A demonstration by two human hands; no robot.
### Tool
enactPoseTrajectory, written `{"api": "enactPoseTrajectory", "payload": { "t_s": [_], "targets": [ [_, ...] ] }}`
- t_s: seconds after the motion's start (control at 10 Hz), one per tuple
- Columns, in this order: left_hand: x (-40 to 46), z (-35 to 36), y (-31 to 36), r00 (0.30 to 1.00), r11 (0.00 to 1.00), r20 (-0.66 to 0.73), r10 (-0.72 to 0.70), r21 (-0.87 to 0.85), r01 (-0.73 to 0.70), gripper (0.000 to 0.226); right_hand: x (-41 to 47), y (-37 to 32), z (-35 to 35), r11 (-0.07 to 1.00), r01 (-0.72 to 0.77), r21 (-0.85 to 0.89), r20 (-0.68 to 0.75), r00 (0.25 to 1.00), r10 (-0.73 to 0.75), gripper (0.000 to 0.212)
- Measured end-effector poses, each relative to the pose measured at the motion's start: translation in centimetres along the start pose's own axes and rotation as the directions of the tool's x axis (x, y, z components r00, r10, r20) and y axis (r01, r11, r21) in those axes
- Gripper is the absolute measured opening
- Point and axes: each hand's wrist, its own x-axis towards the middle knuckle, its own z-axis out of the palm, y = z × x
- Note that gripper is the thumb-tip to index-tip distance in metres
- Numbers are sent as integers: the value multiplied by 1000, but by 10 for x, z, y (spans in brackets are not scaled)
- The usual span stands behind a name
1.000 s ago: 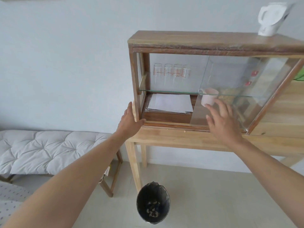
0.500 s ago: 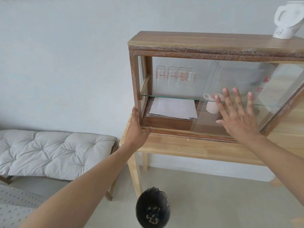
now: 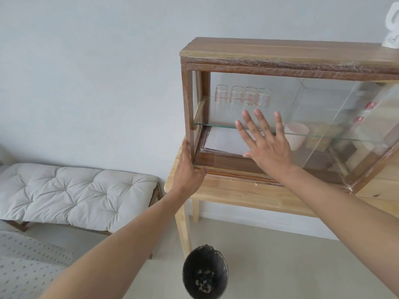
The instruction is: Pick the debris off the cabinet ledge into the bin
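Note:
A wooden cabinet [image 3: 280, 52] with a glass front [image 3: 323, 108] stands on a light wooden table [image 3: 237, 197]. Its bottom ledge [image 3: 235, 172] runs along the front. A small pale crumb [image 3: 256, 184] lies on the table just below that ledge. My left hand [image 3: 187, 169] grips the cabinet's lower left corner post, thumb on the ledge. My right hand [image 3: 267, 149] is flat against the glass front, fingers spread, holding nothing. A black bin [image 3: 223, 283] stands on the floor under the table's left end, with pale scraps [image 3: 203, 281] inside.
Inside the cabinet are several clear glasses [image 3: 241, 97] on a glass shelf, white papers [image 3: 224, 139] and a pink cup [image 3: 295, 134]. A white kettle [image 3: 391, 39] sits on top at the right. A cushioned bench [image 3: 75, 190] stands to the left.
My right hand has slid left across the glass front, from in front of the pink cup to the papers. My left hand stays on the corner post. The view has shifted left.

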Motion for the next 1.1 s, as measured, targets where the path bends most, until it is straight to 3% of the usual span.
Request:
{"api": "enactPoseTrajectory", "payload": {
  "t_s": [0.5, 0.6, 0.7, 0.8, 0.9, 1.0, 1.1],
  "targets": [
    [0, -9, 9, 999, 999, 43, -19, 35, 18, 107, 54, -61, -28, 998, 28, -51, 90, 996, -23, 133],
    [-4, -18, 17, 998, 980, 41, -43, 198, 34, 96, 53, -59, -40, 999, 26, 32, 77, 997, -28, 115],
    [-14, -22, 36, 994, 873, -59, -92, 475, 109, 72, 43, -56, -57, 986, 14, 168, 125, 991, -36, 89],
    [-27, -28, 62, 995, 792, 25, -92, 608, 58, 68, 13, -46, -84, 949, -102, 299, 245, 969, 26, 70],
    [-41, -37, 84, 962, 712, 274, -15, 678, -182, 82, -25, -30, -109, 868, -292, 402, 419, 901, 109, 61],
    [-52, -42, 103, 930, 679, 367, 21, 678, -282, 86, -52, -14, -144, 634, -593, 497, 544, 782, 304, 48],
    [-60, -42, 119, 906, 657, 424, 13, 679, -327, 87, -78, -6, -179, 252, -778, 576, 559, 599, 573, 33]
  ]
}}
